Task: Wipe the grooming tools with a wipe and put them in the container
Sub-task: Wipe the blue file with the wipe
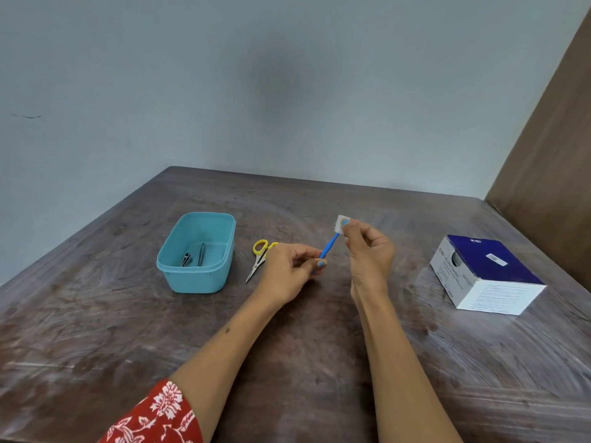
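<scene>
Above the table's middle my left hand (292, 270) pinches the lower end of a thin blue tool (329, 248), which slants up to the right. My right hand (367, 251) pinches a small white wipe (341, 224) around the tool's upper tip. A light blue plastic container (196, 252) stands open to the left, with tweezers (201, 254) and a nail clipper (186, 259) lying inside. Yellow-handled scissors (257, 260) lie on the table between the container and my left hand, partly hidden by it.
A blue and white box of alcohol swabs (486, 274) sits on the right of the worn wooden table (128, 330). A pale wall rises behind the table, and a brown panel (550, 155) stands at the far right.
</scene>
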`<state>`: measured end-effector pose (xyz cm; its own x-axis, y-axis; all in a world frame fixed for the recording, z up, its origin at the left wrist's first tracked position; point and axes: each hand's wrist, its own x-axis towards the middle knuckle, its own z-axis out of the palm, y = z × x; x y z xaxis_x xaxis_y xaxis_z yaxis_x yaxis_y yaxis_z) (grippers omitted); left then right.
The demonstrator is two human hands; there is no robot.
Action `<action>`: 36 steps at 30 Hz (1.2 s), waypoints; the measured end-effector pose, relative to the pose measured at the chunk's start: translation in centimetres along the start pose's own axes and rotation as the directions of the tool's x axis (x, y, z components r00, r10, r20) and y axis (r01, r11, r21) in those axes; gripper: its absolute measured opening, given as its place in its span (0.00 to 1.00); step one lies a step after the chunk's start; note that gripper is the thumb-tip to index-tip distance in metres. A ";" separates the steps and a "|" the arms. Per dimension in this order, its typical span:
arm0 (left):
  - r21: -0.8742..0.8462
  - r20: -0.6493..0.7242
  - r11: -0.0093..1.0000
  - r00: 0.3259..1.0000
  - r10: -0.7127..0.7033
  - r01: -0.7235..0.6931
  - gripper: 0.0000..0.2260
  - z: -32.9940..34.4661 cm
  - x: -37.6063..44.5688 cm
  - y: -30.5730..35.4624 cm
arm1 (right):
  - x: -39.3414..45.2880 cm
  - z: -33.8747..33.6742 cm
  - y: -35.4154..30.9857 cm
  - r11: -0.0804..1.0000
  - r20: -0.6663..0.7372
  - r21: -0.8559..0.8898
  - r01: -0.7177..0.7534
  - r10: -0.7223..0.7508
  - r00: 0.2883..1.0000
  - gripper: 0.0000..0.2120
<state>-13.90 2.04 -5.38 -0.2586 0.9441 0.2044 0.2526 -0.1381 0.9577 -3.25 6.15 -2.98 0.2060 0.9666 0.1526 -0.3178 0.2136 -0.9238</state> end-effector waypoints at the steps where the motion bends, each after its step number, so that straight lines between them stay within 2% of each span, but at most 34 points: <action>1: 0.038 -0.011 0.999 1.000 0.027 -0.026 0.08 -0.1 0.1 -0.1 | 0.0 0.0 -0.1 1.000 -0.012 0.005 0.011 -0.011 1.000 0.02; 7: 0.233 -0.010 0.963 0.990 0.139 -0.133 0.07 -1.0 0.5 -0.8 | -0.2 0.1 0.3 0.997 0.021 -0.072 0.018 -0.016 1.000 0.02; 11: 0.347 -0.033 0.912 0.969 0.246 -0.219 0.08 -1.2 0.6 -0.8 | 0.1 -0.1 0.1 0.999 -0.028 -0.025 0.033 -0.034 0.999 0.03; 15: 0.420 -0.046 0.873 0.955 0.294 -0.249 0.09 -1.5 0.8 -1.0 | -0.2 0.1 0.4 0.998 0.010 -0.050 0.026 -0.025 1.000 0.02; 20: 0.435 -0.054 0.862 0.949 0.312 -0.259 0.10 -1.6 0.8 -1.0 | 0.2 -0.2 0.1 1.000 -0.012 0.015 0.025 -0.025 1.000 0.01; 25: 0.425 -0.055 0.868 0.950 0.308 -0.257 0.10 -1.7 0.9 -1.0 | -0.1 -0.1 0.4 0.999 0.026 -0.043 0.011 -0.010 1.000 0.01; 29: 0.423 -0.047 0.869 0.951 0.306 -0.259 0.10 -1.6 0.8 -0.9 | 0.2 -0.3 0.2 1.000 0.000 0.018 0.019 -0.019 1.000 0.02; 36: 0.372 -0.021 0.892 0.959 0.283 -0.255 0.09 -1.6 0.7 -0.8 | -0.2 -0.2 0.6 0.998 0.104 -0.059 0.020 -0.013 0.994 0.09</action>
<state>-15.76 2.29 -5.71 -0.1963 0.8599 0.4712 0.6386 -0.2526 0.7269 -3.31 6.06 -3.61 0.1126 0.9731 0.2008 -0.2589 0.2239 -0.9396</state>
